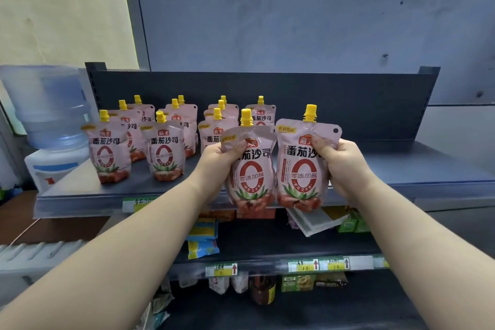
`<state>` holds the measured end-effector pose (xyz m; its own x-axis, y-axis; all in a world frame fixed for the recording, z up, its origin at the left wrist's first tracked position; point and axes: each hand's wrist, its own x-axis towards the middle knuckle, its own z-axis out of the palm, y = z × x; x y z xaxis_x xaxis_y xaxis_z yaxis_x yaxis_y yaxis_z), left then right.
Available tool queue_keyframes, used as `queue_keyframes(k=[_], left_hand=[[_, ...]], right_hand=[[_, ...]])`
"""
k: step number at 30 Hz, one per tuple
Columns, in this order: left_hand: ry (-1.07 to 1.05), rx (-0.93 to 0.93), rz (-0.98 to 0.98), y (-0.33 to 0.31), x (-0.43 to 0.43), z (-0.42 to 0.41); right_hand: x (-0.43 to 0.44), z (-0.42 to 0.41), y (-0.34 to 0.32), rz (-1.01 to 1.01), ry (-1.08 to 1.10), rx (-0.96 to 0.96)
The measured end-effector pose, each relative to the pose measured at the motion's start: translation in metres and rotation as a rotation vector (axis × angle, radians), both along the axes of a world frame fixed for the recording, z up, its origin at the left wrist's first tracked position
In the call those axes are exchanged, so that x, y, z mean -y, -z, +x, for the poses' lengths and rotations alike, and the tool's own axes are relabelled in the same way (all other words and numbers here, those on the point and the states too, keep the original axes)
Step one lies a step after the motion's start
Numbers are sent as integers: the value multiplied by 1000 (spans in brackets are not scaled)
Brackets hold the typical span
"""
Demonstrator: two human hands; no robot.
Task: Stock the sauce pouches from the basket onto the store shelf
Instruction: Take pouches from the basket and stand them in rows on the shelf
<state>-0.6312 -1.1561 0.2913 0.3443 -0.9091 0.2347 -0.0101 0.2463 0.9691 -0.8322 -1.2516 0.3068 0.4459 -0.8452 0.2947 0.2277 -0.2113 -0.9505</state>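
Left grip (222, 158) clasps the left pouch (250, 179) — pink, yellow-capped, red-ringed label; right grip (340, 161) clasps the right pouch (300, 169) alongside.

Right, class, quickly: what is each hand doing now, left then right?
Left hand: closed, gripping a pink plastic sauce pouch with a yellow screw cap.
Right hand: closed, gripping a second pink pouch just like it, held alongside.

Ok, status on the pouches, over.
Left hand grips left pouch, right hand grips right pouch. Both upright before top shelf edge. Stocked pouches stand left; nothing blocking right.
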Motion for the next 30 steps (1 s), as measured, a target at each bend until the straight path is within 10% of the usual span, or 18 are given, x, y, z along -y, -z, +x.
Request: queue_keyframes(k=[19,30], left_hand=[[90,21,69,19,100,21],[-59,60,91,22,136,17]], right_hand=[[130,39,12,75,248,-5],[207,102,11,73,35,-56]])
